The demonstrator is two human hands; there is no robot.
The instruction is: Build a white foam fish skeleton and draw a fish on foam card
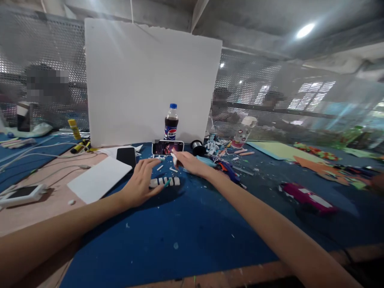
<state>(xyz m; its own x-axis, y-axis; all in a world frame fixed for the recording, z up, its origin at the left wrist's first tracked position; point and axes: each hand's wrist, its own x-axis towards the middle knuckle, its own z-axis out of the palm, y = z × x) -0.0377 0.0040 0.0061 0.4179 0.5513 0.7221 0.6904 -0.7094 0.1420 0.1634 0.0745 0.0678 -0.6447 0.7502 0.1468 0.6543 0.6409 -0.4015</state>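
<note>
My left hand (141,182) rests low over the blue mat, its fingers spread and thumb apart. Just beyond its thumb lies a row of white blocky pieces (171,181) with dark gaps between them, partly hidden by the hand. A thin teal strip (167,183) slants across them by the thumb tip. My right hand (189,163) reaches forward with a finger extended to the lit screen of a phone (162,148), which is propped on its side. Something small and white (175,161) shows under that hand; whether it is held is unclear. Behind the phone stands a cola bottle (171,124).
A dark phone (126,157) and white paper (100,179) lie to the left. Right of the phone are a black spool (198,148), a heap of scraps (218,146) and a clear bottle (243,132). A magenta case (309,197) lies farther right. A white board (150,80) stands behind.
</note>
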